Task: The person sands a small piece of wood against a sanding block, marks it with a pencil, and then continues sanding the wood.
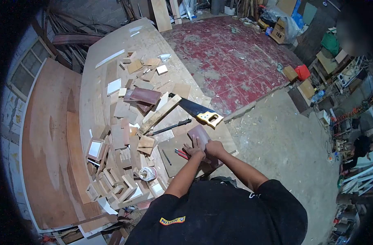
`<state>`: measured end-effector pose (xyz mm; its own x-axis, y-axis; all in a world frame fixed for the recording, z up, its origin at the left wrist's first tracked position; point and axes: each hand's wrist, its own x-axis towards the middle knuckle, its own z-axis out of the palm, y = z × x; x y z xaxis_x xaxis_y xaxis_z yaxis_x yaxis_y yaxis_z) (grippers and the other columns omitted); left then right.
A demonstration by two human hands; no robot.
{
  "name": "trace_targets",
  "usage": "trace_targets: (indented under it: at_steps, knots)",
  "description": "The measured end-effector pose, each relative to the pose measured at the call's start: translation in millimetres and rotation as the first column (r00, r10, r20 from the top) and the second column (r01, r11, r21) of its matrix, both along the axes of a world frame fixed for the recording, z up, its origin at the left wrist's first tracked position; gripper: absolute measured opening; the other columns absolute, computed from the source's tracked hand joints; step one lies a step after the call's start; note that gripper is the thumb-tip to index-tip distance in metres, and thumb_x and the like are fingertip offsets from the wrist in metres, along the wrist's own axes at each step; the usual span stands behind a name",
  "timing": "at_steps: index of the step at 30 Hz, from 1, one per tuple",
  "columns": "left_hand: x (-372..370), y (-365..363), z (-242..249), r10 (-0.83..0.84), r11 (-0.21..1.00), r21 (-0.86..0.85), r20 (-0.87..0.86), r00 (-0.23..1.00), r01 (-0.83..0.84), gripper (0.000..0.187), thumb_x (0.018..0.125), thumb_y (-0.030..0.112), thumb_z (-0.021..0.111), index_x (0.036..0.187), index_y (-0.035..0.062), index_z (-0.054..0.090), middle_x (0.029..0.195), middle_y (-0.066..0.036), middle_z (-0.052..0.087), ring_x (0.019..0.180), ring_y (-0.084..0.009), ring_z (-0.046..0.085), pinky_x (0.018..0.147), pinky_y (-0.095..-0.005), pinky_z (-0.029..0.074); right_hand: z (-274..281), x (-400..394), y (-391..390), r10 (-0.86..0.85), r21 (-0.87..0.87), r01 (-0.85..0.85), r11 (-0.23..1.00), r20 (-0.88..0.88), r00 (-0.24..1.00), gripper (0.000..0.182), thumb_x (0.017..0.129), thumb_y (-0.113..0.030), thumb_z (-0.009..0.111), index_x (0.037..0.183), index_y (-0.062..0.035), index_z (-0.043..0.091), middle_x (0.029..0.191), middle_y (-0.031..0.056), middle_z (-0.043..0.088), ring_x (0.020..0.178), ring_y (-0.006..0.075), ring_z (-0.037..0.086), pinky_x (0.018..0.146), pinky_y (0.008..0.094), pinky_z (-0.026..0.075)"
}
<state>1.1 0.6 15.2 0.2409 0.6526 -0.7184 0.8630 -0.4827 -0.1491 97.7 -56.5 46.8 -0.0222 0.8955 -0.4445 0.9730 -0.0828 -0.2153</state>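
Note:
A reddish-brown board [198, 132] lies at the table's near right edge, under both my hands. My left hand [194, 150] rests on its left side with the fingers spread. On the right side of the board is my right hand [214, 148], its fingers curled; what it may hold is hidden. Red-handled tools [180, 153] lie beside my left hand, partly covered by it. Farther left is a dark pencil-like stick [166, 157]. Beyond the board, a handsaw [200, 113] with a yellow and black handle lies near a long wooden strip [159, 114] and a black rod-like tool [169, 127].
Wood offcuts and small frames [113, 185] cover much of the worktable [92, 90]. An open white jar [147, 173] stands near its front. Large panels [49, 143] lean at the left. Cardboard boxes [290, 73] and clutter line the right; a person [360, 147] is at the far right.

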Motion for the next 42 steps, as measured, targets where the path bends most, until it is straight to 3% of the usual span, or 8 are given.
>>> trace_targets:
  at_steps: [3, 8, 12, 21, 28, 31, 38, 42]
  knots:
    - [-2, -1, 37, -0.059, 0.994, -0.098, -0.015, 0.998, 0.057, 0.124, 0.068, 0.049, 0.07, 0.14, 0.0169, -0.025, 0.144, -0.009, -0.035, 0.133, -0.0531, 0.0, 0.105, -0.0622, 0.008, -18, 1, 20, -0.125, 0.266, 0.13, 0.955, -0.038, 0.991, 0.032, 0.08, -0.015, 0.049, 0.108, -0.0008, 0.055, 0.112, 0.0193, 0.053, 0.081, 0.0345, 0.063, 0.063, 0.0458, 0.053]
    - [-2, -3, 29, -0.083, 0.995, -0.052, -0.04, 0.996, 0.081, 0.153, 0.04, 0.071, 0.076, 0.14, 0.0152, -0.025, 0.144, -0.012, -0.034, 0.133, -0.0531, 0.0, 0.104, -0.064, 0.008, -32, -9, 16, -0.149, 0.439, 0.16, 0.884, -0.061, 0.987, 0.038, 0.079, -0.014, 0.049, 0.114, -0.0017, 0.053, 0.117, 0.0164, 0.052, 0.087, 0.0337, 0.059, 0.065, 0.0433, 0.053]
    - [-2, -5, 33, -0.129, 0.99, -0.064, -0.024, 0.991, 0.127, 0.15, 0.042, 0.07, 0.076, 0.141, 0.0151, -0.023, 0.145, -0.012, -0.033, 0.133, -0.0532, 0.0, 0.104, -0.0646, 0.008, -54, -11, 1, -0.184, 0.536, 0.193, 0.822, -0.07, 0.98, 0.042, 0.078, -0.016, 0.051, 0.118, -0.0024, 0.052, 0.116, 0.0163, 0.053, 0.088, 0.033, 0.059, 0.064, 0.0425, 0.053]
    - [-2, 0, 1, -0.018, 0.999, -0.029, 0.048, 0.999, 0.019, 0.139, 0.053, 0.065, 0.074, 0.142, 0.0153, -0.019, 0.146, -0.012, -0.03, 0.134, -0.0504, -0.005, 0.104, -0.0645, 0.007, -4, -9, -14, -0.151, 0.133, 0.155, 0.979, -0.039, 0.988, 0.016, 0.074, -0.015, 0.055, 0.08, -0.0013, 0.061, 0.097, 0.0151, 0.06, 0.077, 0.0332, 0.063, 0.065, 0.0425, 0.052]
    - [1, -3, 31, -0.093, 0.995, -0.052, -0.104, 0.99, 0.088, 0.141, 0.051, 0.07, 0.072, 0.141, 0.0154, -0.023, 0.145, -0.011, -0.033, 0.135, -0.0481, -0.002, 0.106, -0.0609, 0.008, -26, -9, 27, -0.162, 0.561, 0.219, 0.799, -0.15, 0.975, 0.023, 0.079, -0.016, 0.052, 0.093, 0.0007, 0.057, 0.104, 0.0184, 0.055, 0.081, 0.0356, 0.06, 0.065, 0.0459, 0.052]
    - [-2, 0, 35, -0.08, 0.995, -0.061, -0.065, 0.995, 0.076, 0.14, 0.053, 0.067, 0.073, 0.141, 0.0134, -0.023, 0.145, -0.012, -0.032, 0.135, -0.0495, 0.0, 0.105, -0.0618, 0.01, -39, -11, 28, -0.199, 0.396, 0.235, 0.887, -0.131, 0.971, 0.031, 0.082, -0.018, 0.05, 0.108, -0.0014, 0.054, 0.117, 0.018, 0.053, 0.091, 0.0341, 0.06, 0.071, 0.0447, 0.052]
    - [-5, -1, 33, -0.118, 0.991, -0.066, 0.023, 0.993, 0.119, 0.127, 0.063, 0.049, 0.074, 0.143, 0.0129, -0.018, 0.146, -0.014, -0.029, 0.133, -0.0536, -0.002, 0.102, -0.0653, 0.012, -28, -16, -18, -0.209, 0.378, 0.274, 0.884, -0.205, 0.956, 0.023, 0.081, -0.017, 0.051, 0.098, -0.0025, 0.056, 0.105, 0.0183, 0.056, 0.09, 0.0336, 0.061, 0.071, 0.0431, 0.052]
    - [-4, -3, 27, -0.077, 0.995, -0.062, -0.015, 0.997, 0.075, 0.132, 0.06, 0.061, 0.073, 0.142, 0.0152, -0.02, 0.146, -0.012, -0.03, 0.135, -0.0496, -0.003, 0.104, -0.064, 0.009, -39, -5, -21, -0.135, 0.294, 0.18, 0.939, -0.168, 0.977, 0.023, 0.08, -0.016, 0.051, 0.098, -0.0017, 0.055, 0.104, 0.0181, 0.055, 0.088, 0.0342, 0.061, 0.071, 0.0424, 0.052]
